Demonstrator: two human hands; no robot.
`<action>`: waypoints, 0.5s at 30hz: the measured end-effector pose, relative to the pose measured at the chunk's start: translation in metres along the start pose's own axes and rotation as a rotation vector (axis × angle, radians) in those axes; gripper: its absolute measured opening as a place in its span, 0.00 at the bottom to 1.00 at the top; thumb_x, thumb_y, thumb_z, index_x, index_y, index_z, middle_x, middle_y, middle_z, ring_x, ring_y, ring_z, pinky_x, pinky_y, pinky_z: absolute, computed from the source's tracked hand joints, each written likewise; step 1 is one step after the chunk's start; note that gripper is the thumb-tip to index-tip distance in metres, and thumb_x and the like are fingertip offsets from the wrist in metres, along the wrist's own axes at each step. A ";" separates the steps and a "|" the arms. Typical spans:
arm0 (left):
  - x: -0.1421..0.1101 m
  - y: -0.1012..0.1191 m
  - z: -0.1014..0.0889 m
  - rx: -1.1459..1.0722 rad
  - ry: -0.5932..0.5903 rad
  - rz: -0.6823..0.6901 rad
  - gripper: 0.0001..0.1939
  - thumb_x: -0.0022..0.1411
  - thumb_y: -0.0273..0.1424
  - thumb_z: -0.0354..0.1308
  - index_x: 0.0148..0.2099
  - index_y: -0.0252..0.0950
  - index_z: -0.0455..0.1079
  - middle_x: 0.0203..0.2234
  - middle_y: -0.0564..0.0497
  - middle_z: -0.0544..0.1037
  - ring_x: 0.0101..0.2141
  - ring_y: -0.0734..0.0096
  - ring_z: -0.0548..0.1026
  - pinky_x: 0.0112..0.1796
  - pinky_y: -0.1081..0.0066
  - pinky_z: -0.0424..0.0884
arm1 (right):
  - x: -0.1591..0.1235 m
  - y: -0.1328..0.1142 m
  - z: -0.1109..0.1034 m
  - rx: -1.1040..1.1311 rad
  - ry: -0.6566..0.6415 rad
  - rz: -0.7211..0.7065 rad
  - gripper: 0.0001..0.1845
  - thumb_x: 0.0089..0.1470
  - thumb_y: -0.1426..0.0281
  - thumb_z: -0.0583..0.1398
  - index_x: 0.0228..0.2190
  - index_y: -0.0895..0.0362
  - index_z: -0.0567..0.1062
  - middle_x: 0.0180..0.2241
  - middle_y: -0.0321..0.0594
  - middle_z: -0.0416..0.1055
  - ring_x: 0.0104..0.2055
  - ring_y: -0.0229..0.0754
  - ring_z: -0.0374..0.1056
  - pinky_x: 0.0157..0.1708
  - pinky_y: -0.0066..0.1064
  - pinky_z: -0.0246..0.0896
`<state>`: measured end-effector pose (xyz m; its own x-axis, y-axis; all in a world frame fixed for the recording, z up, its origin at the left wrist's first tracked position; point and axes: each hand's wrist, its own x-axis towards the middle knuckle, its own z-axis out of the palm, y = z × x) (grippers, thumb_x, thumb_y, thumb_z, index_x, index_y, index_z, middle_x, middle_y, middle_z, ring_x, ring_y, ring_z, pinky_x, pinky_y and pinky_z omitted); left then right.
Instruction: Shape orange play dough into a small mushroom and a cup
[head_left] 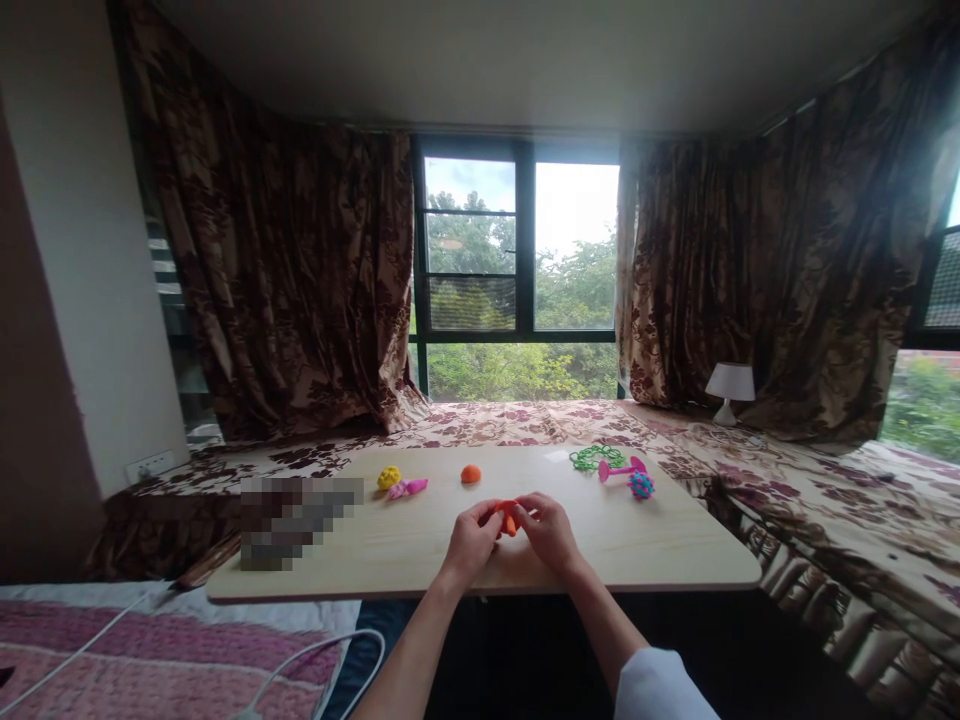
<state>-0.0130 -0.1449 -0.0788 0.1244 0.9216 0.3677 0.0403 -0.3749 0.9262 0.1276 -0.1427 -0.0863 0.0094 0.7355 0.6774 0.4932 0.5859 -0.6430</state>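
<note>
Above the near middle of the table, my left hand (474, 540) and my right hand (551, 532) meet, both closed with fingers and thumbs around a small bright orange piece (511, 519). It looks soft, with a narrow part pointing down toward me. Its exact kind does not show, and my fingers cover its sides. Just beyond my left hand, an orange rounded lump (470, 474) rests on the tabletop (435, 555).
Left of the lump lie a yellow knobbly ball (388, 478) and a pink object (409, 488). At the right are a green chain (592, 457), a pink dumbbell-shaped toy (619, 469) and a blue-and-pink spiky ball (641, 486). A white lamp (730, 388) stands on the window ledge.
</note>
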 end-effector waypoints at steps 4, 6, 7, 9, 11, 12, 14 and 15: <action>0.002 -0.002 -0.001 0.023 -0.006 0.053 0.14 0.52 0.37 0.54 0.37 0.34 0.73 0.23 0.52 0.76 0.26 0.72 0.71 0.28 0.74 0.66 | -0.001 -0.001 -0.001 -0.036 0.007 0.005 0.12 0.52 0.66 0.55 0.31 0.55 0.77 0.29 0.39 0.72 0.34 0.41 0.67 0.32 0.28 0.62; 0.003 -0.003 -0.002 0.030 0.003 0.056 0.14 0.52 0.37 0.54 0.38 0.35 0.73 0.24 0.51 0.77 0.28 0.71 0.71 0.29 0.74 0.66 | 0.000 0.001 0.001 -0.026 0.004 0.022 0.12 0.52 0.66 0.55 0.32 0.55 0.77 0.29 0.39 0.72 0.34 0.41 0.67 0.32 0.28 0.62; 0.004 -0.004 -0.002 0.027 0.006 0.047 0.15 0.52 0.38 0.54 0.39 0.35 0.73 0.25 0.51 0.77 0.28 0.71 0.72 0.29 0.74 0.67 | 0.000 0.002 0.002 -0.016 0.001 0.031 0.12 0.52 0.66 0.55 0.33 0.55 0.77 0.30 0.39 0.72 0.35 0.41 0.68 0.32 0.28 0.62; 0.004 -0.005 -0.003 0.012 0.005 0.033 0.16 0.52 0.38 0.54 0.40 0.35 0.72 0.26 0.50 0.77 0.29 0.70 0.72 0.29 0.73 0.67 | 0.000 0.005 0.004 0.004 -0.009 0.043 0.12 0.52 0.66 0.55 0.34 0.55 0.76 0.30 0.38 0.72 0.35 0.40 0.68 0.31 0.27 0.62; 0.004 -0.007 -0.003 -0.007 -0.011 0.032 0.16 0.53 0.38 0.54 0.41 0.35 0.72 0.27 0.50 0.77 0.29 0.70 0.72 0.31 0.73 0.68 | 0.000 0.006 0.004 0.010 -0.013 0.042 0.11 0.52 0.67 0.55 0.34 0.55 0.76 0.30 0.38 0.72 0.34 0.40 0.68 0.31 0.27 0.62; 0.004 -0.007 -0.003 -0.015 -0.017 0.031 0.17 0.53 0.38 0.54 0.42 0.34 0.71 0.27 0.50 0.77 0.29 0.71 0.72 0.31 0.73 0.68 | 0.000 0.006 0.004 0.004 -0.010 0.037 0.11 0.52 0.67 0.55 0.33 0.55 0.76 0.29 0.38 0.72 0.34 0.40 0.68 0.31 0.27 0.62; 0.005 -0.009 -0.003 -0.023 -0.025 0.015 0.18 0.52 0.38 0.55 0.44 0.35 0.71 0.27 0.50 0.77 0.28 0.72 0.72 0.30 0.74 0.68 | -0.001 0.004 0.002 -0.021 0.006 0.020 0.10 0.52 0.67 0.55 0.32 0.54 0.77 0.29 0.38 0.72 0.34 0.40 0.67 0.32 0.28 0.62; 0.005 -0.009 -0.003 -0.024 -0.031 0.002 0.18 0.52 0.38 0.55 0.44 0.35 0.70 0.26 0.50 0.77 0.27 0.72 0.72 0.28 0.74 0.67 | -0.002 0.002 0.001 -0.036 0.016 0.009 0.10 0.51 0.67 0.55 0.32 0.54 0.77 0.29 0.38 0.72 0.34 0.41 0.67 0.32 0.28 0.62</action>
<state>-0.0158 -0.1365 -0.0853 0.1553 0.9170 0.3675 0.0165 -0.3743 0.9271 0.1278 -0.1421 -0.0894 0.0276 0.7353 0.6772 0.5236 0.5664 -0.6363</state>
